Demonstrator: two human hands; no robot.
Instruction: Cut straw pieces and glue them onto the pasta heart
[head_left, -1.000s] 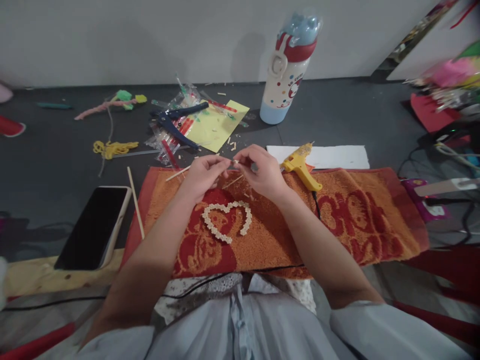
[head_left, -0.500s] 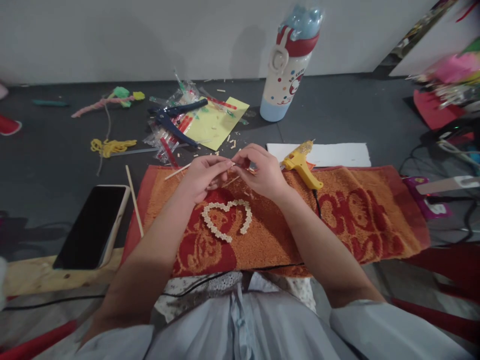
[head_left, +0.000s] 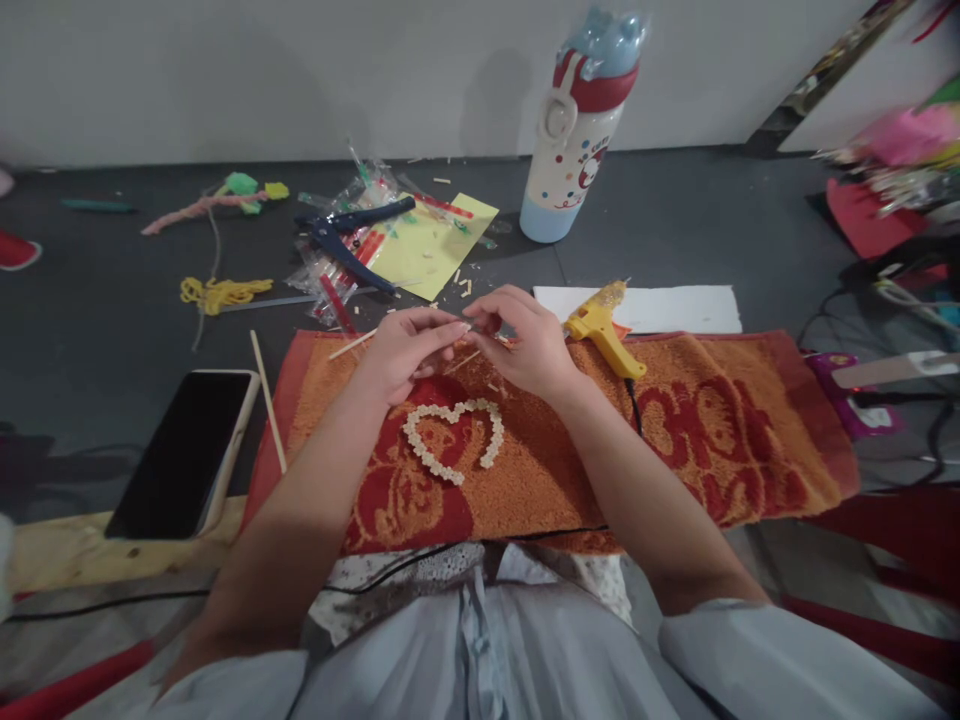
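Note:
My left hand (head_left: 409, 352) and my right hand (head_left: 521, 335) meet fingertip to fingertip over the far edge of an orange and red towel (head_left: 540, 470). Both are pinched closed around something small and pale, too tiny to name. Just below them on the towel lies a heart outline (head_left: 429, 462) made of small cream pieces, with a gap at its lower right. A thin wooden stick (head_left: 352, 344) lies by my left hand. To the right of my right hand rests a yellow glue gun (head_left: 604, 330), its cord running down across the towel.
Blue-handled pliers (head_left: 349, 240) lie on plastic packets beside a yellow paper (head_left: 439, 250) with cream bits. A bottle (head_left: 574, 150) stands at the back. A phone (head_left: 184, 455) and another stick (head_left: 268, 400) are at left. A white strip (head_left: 682, 308) lies behind the glue gun.
Almost nothing differs. My fingertips have shifted very slightly around the small piece; the heart outline and the tools lie as before.

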